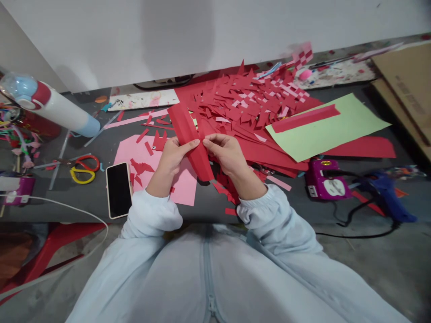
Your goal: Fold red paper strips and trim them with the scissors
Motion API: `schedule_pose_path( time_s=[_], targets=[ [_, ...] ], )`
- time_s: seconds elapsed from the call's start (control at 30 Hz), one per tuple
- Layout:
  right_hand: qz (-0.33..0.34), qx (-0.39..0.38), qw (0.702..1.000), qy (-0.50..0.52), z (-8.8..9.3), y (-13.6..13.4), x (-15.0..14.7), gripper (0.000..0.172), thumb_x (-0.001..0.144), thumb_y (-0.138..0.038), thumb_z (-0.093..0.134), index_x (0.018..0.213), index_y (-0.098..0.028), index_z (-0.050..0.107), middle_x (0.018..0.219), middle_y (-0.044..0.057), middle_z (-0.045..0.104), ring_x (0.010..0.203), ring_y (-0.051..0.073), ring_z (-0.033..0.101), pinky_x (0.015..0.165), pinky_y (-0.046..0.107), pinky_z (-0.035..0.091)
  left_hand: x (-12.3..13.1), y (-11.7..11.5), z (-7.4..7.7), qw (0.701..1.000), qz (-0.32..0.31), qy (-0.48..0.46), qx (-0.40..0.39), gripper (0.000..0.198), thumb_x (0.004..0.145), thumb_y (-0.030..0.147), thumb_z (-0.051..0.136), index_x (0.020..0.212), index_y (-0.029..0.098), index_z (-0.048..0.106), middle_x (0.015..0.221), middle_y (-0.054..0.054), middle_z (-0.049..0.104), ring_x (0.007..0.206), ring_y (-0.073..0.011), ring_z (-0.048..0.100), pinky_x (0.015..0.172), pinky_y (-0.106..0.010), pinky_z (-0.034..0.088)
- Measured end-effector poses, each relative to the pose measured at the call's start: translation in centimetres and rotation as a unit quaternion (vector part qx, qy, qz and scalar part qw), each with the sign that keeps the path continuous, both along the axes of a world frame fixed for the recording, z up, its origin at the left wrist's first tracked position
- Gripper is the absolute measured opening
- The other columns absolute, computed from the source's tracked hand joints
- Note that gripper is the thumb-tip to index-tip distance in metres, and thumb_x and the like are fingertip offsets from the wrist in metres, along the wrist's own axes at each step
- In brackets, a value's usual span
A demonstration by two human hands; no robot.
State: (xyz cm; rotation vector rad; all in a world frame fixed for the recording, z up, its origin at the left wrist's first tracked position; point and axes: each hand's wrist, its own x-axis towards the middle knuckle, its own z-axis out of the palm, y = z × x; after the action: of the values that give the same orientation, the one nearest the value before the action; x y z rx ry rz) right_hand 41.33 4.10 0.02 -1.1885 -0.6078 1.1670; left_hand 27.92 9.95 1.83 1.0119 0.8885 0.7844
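A long red paper strip (pixel 184 123), creased along its length, slants in front of me above the table. My left hand (pixel 171 161) is closed on its left side, the thumb pressed flat on the paper. Thumb and fingers of my right hand (pixel 227 154) pinch its right edge, and the two thumb tips nearly meet. Beneath my left hand lies a pink paper sheet (pixel 183 190) with red scraps on it. Behind my hands a large heap of red paper pieces (pixel 232 103), some woven with pink, spreads over red sheets.
At left are a white bottle (pixel 65 105), scissors (pixel 84 169) and a phone (pixel 119 190). To the right, a green paper sheet (pixel 311 134) carries a red strip. Nearer me sit a purple box (pixel 326 179) and a blue glue gun (pixel 385 193) with a cord. Cardboard (pixel 409 85) stands far right.
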Motion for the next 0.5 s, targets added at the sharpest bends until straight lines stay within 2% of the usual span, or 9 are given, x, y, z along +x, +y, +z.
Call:
schedule_pose_path(
  time_s=[0.27,0.43,0.5],
  targets=[
    [-0.051,0.023,0.998,0.018,-0.39,0.05,-0.61,0.035,0.057,-0.044,0.084,0.074,-0.019,0.066,0.066,-0.004,0.061,0.055,0.006,0.048,0.056,0.021,0.043,0.1,0.13,-0.23,1.0,0.024,-0.006,0.0,0.034,0.056,0.036,0.089,0.08,0.016,0.075,0.084,-0.006,0.077,0.078,-0.0199,0.071,0.082,-0.035,0.055],
    [0.013,-0.005,1.0,0.002,-0.1,0.03,-0.14,0.036,0.057,-0.045,0.083,0.073,-0.018,0.066,0.06,-0.004,0.058,0.054,0.007,0.049,0.056,0.023,0.043,0.0,0.31,0.08,0.999,0.034,-0.008,0.001,0.035,0.055,0.036,0.089,0.081,0.016,0.075,0.085,-0.006,0.077,0.079,-0.0195,0.071,0.083,-0.035,0.055],
    [0.017,-0.011,1.0,-0.001,-0.03,0.03,-0.02,0.036,0.057,-0.045,0.083,0.071,-0.018,0.065,0.058,-0.005,0.056,0.053,0.007,0.047,0.054,0.022,0.042,-0.04,0.36,0.13,1.0,0.03,-0.005,-0.001,0.036,0.055,0.037,0.089,0.081,0.016,0.075,0.086,-0.006,0.077,0.081,-0.0203,0.071,0.084,-0.036,0.055]
  ],
)
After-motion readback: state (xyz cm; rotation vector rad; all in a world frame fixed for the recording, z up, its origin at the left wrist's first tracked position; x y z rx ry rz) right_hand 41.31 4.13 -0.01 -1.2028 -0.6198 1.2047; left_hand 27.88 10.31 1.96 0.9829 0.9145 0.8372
